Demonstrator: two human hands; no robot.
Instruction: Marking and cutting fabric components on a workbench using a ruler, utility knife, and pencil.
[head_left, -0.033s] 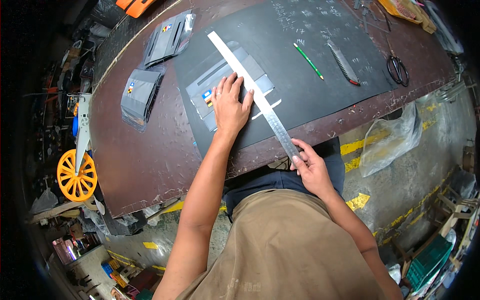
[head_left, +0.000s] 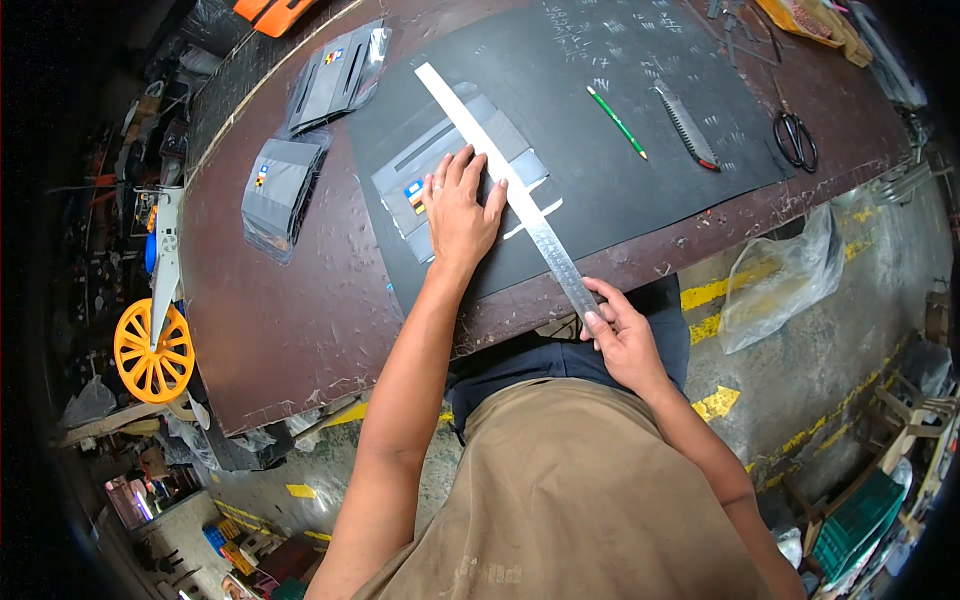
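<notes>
1. Steel ruler [head_left: 505, 185] is lying diagonally across the grey pouch [head_left: 455, 165] on the black mat [head_left: 640, 190].
2. We are pressing our left hand [head_left: 458, 212] flat, fingers spread, on both.
3. Our right hand [head_left: 622, 335] is pinching the ruler's near end.
4. Utility knife [head_left: 688, 125] and green pencil [head_left: 616, 122] are lying untouched, so cutting seems undone.

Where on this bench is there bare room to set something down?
Bare brown bench left of the black mat, below the grey pouches. Bare mat lies between the steel ruler and green pencil. Crowded: under the left hand, and around the knife and scissors.
</notes>
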